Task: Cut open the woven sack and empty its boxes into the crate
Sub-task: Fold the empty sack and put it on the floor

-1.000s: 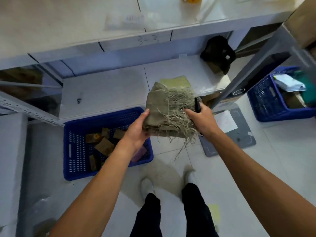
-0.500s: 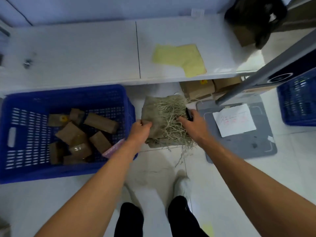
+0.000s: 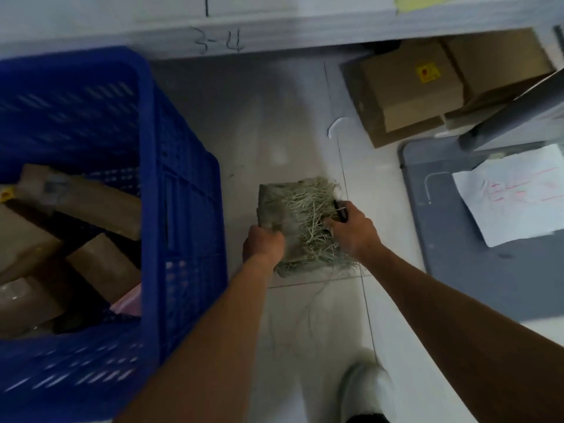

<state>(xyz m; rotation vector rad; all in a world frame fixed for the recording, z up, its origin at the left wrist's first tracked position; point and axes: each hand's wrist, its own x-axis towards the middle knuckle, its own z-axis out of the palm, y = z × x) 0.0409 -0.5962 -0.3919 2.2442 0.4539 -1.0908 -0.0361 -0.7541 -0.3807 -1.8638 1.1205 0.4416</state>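
Left hand (image 3: pixel 263 246): fingers curled over the near left edge of the woven sack (image 3: pixel 271 206), thumb side hidden behind the knuckles; a firm grip, nothing else held.
Right hand (image 3: pixel 355 233): closed round a slim black tool (image 3: pixel 341 210) that pokes out past the thumb; fingertips also rest on the sack's right side. Likely the cutter. Blade not visible, so cannot tell if it is out.
Sack: folded into a flat pad, held low between both hands over the floor tiles, just right of the crate. Cannot tell if it touches the floor. Looks limp and empty.
Cut edge: frayed strands (image 3: pixel 308 209) spread across the top face; a few trail off the near edge toward the white shoe (image 3: pixel 367 389).
Blue crate (image 3: pixel 186 209): on the floor to the left, brown boxes (image 3: pixel 103 206) lying jumbled inside.
Further out: cardboard cartons (image 3: pixel 409 87) under the shelf edge (image 3: pixel 219 41) marked 3-4; grey mat (image 3: pixel 439 239) with a paper sheet (image 3: pixel 512 206) on the right.
Stage, as judged: emptying done, sack being put aside.
Risk: tool shares the hand that presses the sack; an exposed blade could nick the left fingers.
Risk: loose strands may snag the tool or shed underfoot.
Risk: the fold may spring open once released.
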